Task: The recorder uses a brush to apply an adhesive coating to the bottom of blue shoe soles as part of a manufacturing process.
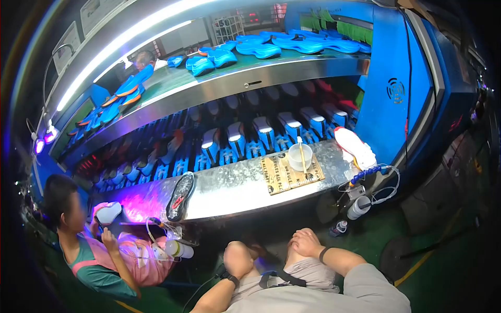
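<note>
My right hand (305, 243) rests on my right knee with its fingers stretched out and nothing in them. My left hand (238, 259) lies at my left knee; it is blurred, so its fingers cannot be made out. Both hands are below the metal work table (235, 190) and apart from the things on it. On the table in front of me, a white cup with a brush (300, 156) stands on a brown printed sheet (276, 177). A white and red shoe (355, 147) is at the table's right end, and a black shoe sole (181, 196) lies toward the left.
Behind the table, a row of shoe lasts (262, 130) runs along the machine. Blue shoe parts (258, 49) lie on the green upper belt (229, 75). At left, a seated co-worker (99, 245) holds a white sole-shaped piece (108, 213). A white container (359, 208) hangs at the table's right end.
</note>
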The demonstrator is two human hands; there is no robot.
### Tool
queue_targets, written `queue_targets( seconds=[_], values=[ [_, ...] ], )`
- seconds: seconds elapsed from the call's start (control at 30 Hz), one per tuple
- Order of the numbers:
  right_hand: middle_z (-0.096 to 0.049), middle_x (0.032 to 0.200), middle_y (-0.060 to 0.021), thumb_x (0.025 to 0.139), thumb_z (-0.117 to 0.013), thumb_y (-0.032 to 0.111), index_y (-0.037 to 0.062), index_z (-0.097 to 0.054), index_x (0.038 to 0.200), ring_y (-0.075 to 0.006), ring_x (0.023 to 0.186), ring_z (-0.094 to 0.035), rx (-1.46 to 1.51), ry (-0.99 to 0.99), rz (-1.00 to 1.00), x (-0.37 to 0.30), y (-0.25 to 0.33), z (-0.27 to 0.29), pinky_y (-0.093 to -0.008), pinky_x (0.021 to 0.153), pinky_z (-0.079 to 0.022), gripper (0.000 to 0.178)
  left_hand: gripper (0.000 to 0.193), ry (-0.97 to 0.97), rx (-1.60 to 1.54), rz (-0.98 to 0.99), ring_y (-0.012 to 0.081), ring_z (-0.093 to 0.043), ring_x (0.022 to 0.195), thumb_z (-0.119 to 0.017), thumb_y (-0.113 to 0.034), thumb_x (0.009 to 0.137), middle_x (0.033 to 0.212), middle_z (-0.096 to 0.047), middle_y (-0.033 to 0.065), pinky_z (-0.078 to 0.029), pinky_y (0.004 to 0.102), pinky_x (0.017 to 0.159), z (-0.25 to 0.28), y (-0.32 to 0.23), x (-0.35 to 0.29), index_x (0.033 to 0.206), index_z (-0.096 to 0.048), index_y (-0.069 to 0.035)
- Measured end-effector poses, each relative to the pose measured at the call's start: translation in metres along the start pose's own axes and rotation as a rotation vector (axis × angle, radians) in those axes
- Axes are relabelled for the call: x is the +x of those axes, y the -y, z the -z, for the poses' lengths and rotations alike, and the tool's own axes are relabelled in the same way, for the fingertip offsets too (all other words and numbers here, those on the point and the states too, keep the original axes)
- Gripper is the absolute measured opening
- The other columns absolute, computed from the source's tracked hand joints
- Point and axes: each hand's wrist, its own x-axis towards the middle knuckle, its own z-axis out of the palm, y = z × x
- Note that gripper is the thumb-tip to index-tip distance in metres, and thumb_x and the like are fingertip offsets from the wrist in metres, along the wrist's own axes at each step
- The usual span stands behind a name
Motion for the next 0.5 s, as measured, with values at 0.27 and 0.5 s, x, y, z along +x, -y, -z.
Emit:
queue_targets(
  seconds=[0.27,0.5],
  values=[
    [-0.067,0.111,-0.0045,0.082,-0.058,0.024,0.0116,-0.075,0.095,-0.0235,0.119,-0.056,0.069,-0.098,0.056,0.009,0.000,0.012,-0.0422,0.105,-0.037,0.024,0.077,-0.022,0.001,0.031,0.0500,-0.031,0.130,-0.076,-0.044,0.072,0.143,-0.028,0.0371,-0.033,0.0635,0.101,0.002,-0.013,0.010,0.139,-0.051,-0.017],
    [-0.067,0.110,-0.0046,0.083,-0.056,0.024,0.0110,-0.075,0.094,-0.0231,0.118,-0.056,0.074,-0.017,0.012,0.007,-0.004,0.006,-0.0420,0.106,-0.036,0.025,0.080,-0.032,0.009,0.041,0.0548,-0.025,0.135,-0.075,-0.045,0.073,0.149,-0.021,0.0401,-0.029,0.0658,0.105,-0.007,-0.009,0.004,0.143,-0.049,-0.018]
  ],
)
